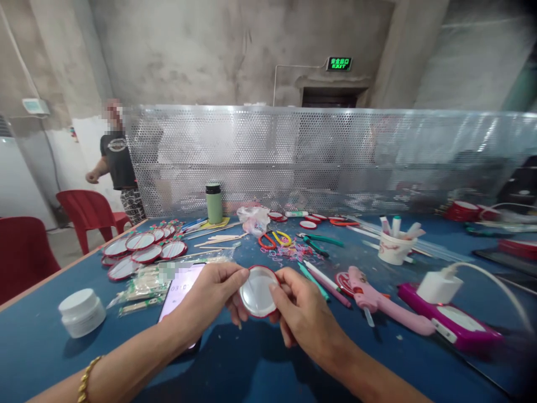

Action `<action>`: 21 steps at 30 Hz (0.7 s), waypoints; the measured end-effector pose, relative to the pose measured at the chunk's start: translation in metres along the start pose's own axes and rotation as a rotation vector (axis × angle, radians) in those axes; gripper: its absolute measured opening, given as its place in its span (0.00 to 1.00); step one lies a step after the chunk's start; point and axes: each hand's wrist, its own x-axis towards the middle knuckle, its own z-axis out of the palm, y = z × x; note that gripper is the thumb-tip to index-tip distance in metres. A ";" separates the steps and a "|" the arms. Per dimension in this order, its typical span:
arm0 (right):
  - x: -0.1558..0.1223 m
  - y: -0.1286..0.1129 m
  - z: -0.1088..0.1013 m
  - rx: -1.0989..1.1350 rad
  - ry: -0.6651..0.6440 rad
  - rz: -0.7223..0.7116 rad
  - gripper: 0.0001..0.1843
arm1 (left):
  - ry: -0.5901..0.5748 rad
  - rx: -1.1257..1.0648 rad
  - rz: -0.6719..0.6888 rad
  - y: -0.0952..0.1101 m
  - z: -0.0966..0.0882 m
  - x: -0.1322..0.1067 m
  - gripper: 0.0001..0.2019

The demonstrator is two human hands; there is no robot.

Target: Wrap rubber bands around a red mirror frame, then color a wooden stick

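Observation:
Both my hands hold one small round mirror (257,291) with a red rim, a little above the blue table (235,369). My left hand (212,294) pinches its left edge, with a thin stick hanging from the fingers. My right hand (304,313) grips its right edge, fingers curled. A phone (178,296) with a lit screen lies under my left wrist. A pink glue gun (380,302) lies to the right of my right hand.
Several red-rimmed round mirrors (140,249) lie at the left, with wooden sticks (216,240), a white jar (81,312), a green flask (214,203), scissors (274,239), a cup of pens (394,243) and a pink power strip (451,319). A perforated metal screen (335,157) backs the table. A person (117,162) stands by red chairs (90,212).

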 end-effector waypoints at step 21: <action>-0.015 0.000 -0.005 0.195 -0.115 0.105 0.18 | 0.067 -0.042 -0.108 -0.010 0.002 -0.009 0.22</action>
